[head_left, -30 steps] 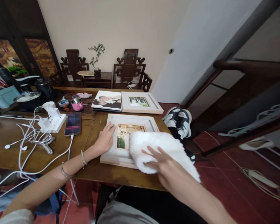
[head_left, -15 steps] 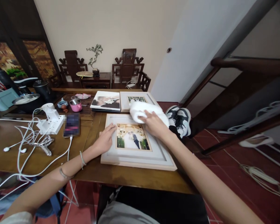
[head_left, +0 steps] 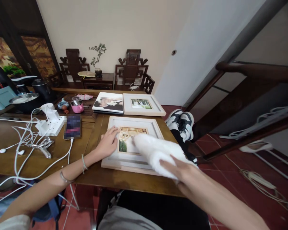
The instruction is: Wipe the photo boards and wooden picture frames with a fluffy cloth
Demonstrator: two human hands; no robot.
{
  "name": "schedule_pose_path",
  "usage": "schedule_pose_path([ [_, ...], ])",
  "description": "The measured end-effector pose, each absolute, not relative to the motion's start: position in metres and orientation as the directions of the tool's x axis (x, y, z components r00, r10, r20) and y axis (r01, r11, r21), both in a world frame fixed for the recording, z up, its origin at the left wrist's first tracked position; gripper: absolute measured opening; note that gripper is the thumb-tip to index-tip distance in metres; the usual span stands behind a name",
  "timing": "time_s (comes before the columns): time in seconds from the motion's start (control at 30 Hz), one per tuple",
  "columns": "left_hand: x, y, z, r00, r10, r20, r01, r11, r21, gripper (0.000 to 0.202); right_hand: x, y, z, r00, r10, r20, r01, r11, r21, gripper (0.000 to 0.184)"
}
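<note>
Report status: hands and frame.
Left hand flat on picture frame. Right hand on white fluffy cloth, over frame's right side. Nothing blocking.

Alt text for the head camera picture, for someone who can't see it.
The right hand presses a white fluffy cloth onto a pale picture frame lying flat on a wooden table, the left hand flat on its left side. A phone and cables lie further left.

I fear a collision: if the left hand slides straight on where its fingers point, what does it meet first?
The left hand would first cross the photo, then perhaps reach the white cloth; depth is unclear.
</note>
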State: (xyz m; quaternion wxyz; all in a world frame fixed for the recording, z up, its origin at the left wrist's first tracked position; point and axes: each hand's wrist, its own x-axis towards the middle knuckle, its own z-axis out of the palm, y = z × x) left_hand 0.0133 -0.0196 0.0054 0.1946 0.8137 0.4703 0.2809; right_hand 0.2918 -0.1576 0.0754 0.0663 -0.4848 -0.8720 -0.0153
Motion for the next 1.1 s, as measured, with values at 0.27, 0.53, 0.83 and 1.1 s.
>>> schedule_pose_path([
  [0.27, 0.009, -0.017, 0.002, 0.421, 0.847, 0.324, 0.602, -0.528, 0.599, 0.059, 0.291, -0.021, 0.072, -0.540, 0.825, 0.168, 0.837, 0.506, 0.207, 0.066],
  [0.53, 0.011, -0.020, 0.004, 0.402, 0.861, 0.311, 0.614, -0.505, 0.606, 0.061, 0.274, -0.102, 0.076, -0.559, 0.828, -0.030, 0.828, 0.560, 0.029, 0.071],
  [0.83, 0.008, -0.016, -0.001, 0.434, 0.823, 0.366, 0.578, -0.567, 0.587, 0.061, 0.255, -0.135, 0.069, -0.474, 0.880, -0.039, 0.880, 0.473, -0.039, 0.074],
  [1.1, 0.002, -0.012, -0.006, 0.475, 0.771, 0.425, 0.531, -0.636, 0.560, 0.062, 0.263, -0.004, 0.053, -0.375, 0.914, 0.154, 0.926, 0.364, 0.099, 0.066],
])
